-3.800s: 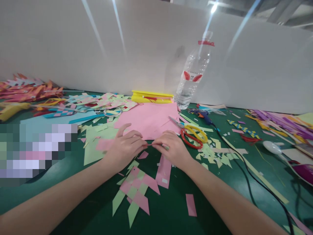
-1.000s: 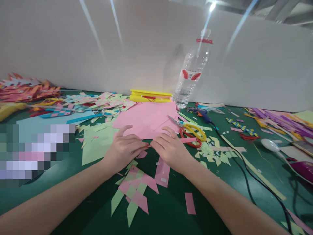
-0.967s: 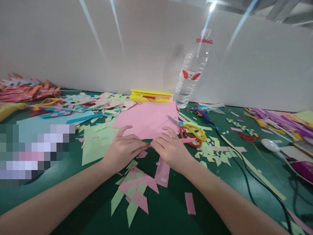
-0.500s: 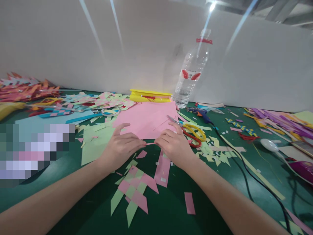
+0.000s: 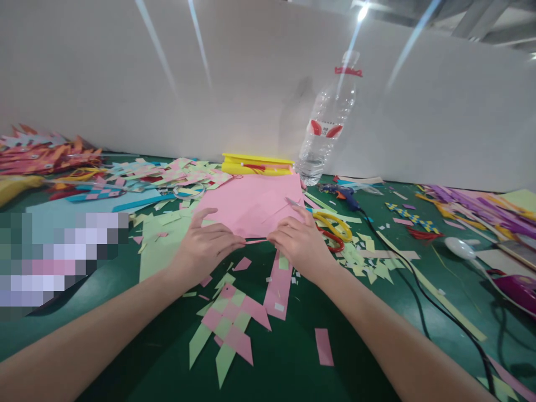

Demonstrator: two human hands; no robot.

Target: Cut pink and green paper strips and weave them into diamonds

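Observation:
A narrow pink paper strip (image 5: 255,242) is stretched level between my two hands, edge towards me. My left hand (image 5: 205,244) pinches its left end, thumb raised apart from the fingertips. At the right end, the closed fingers of my right hand (image 5: 300,244) grip it. Just beyond lies a pink paper sheet (image 5: 251,201). Scissors (image 5: 340,219) with yellow and red handles rest beside my right hand, which partly hides them. Nearer me lie a woven pink-and-green paper fish (image 5: 230,319) and a flat pink strip (image 5: 276,290) bearing a small white patch.
A plastic bottle (image 5: 326,131) stands by the white wall (image 5: 209,84). Rightward are a blue glue gun (image 5: 348,196), its black cord (image 5: 414,273) and a white spoon (image 5: 460,247). Woven paper pieces (image 5: 192,173) and a green sheet (image 5: 159,245) lie left.
Both hands have shifted very slightly away from me with the pink strip still between them. The strip's held span looks a little longer, and more of the flat strip below shows.

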